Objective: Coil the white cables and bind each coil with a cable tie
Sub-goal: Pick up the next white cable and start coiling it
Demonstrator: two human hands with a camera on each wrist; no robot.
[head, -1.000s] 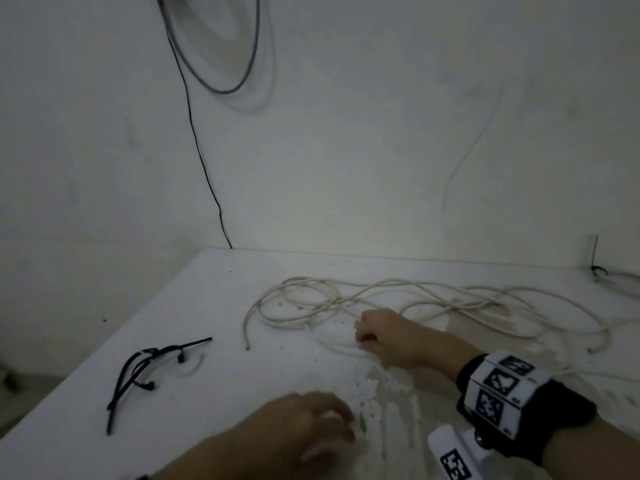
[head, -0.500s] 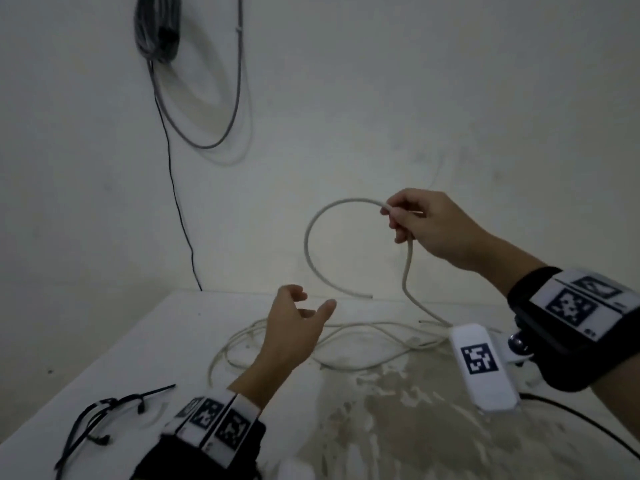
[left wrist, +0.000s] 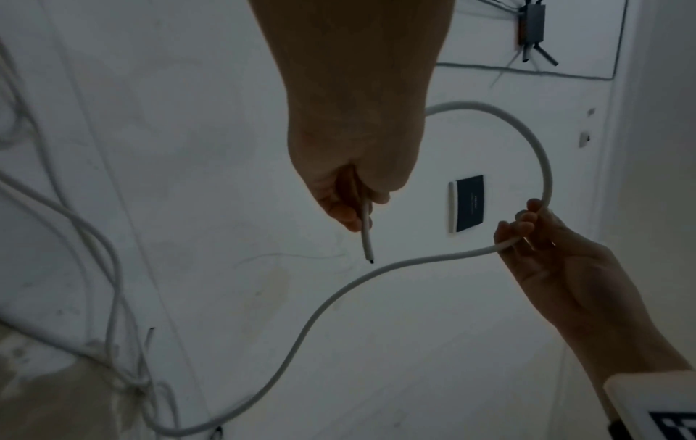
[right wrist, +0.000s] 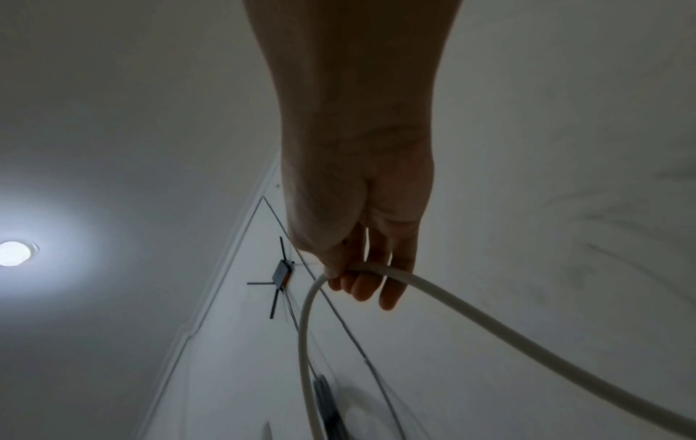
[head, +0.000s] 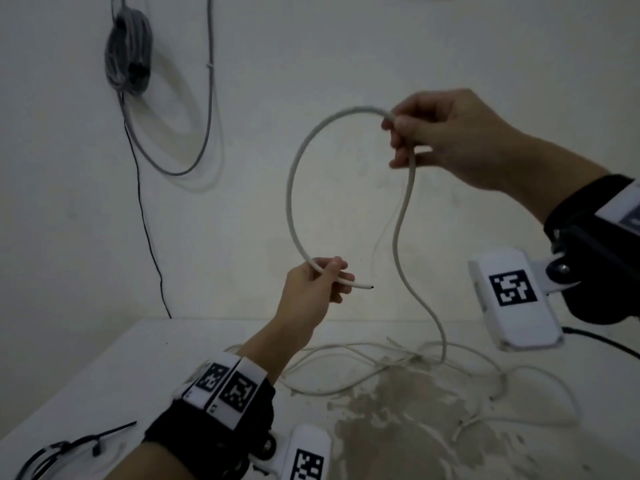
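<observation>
White cable [head: 294, 188] now arcs at frame centre: your left hand [head: 311, 289] has just caught its free end, right hand [head: 446, 133] pinching above. First loop begun; cable ties [head: 69, 448] lie untouched lower left.

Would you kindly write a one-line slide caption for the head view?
Left hand grips the white cable near its end, right hand holds it higher, forming a first loop above the table.

White cable [head: 294, 174], black cable ties [head: 86, 441]

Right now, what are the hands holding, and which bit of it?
Both hold one white cable. The left hand pinches it near its free end; the right hand grips it further along, atop the loop.
</observation>
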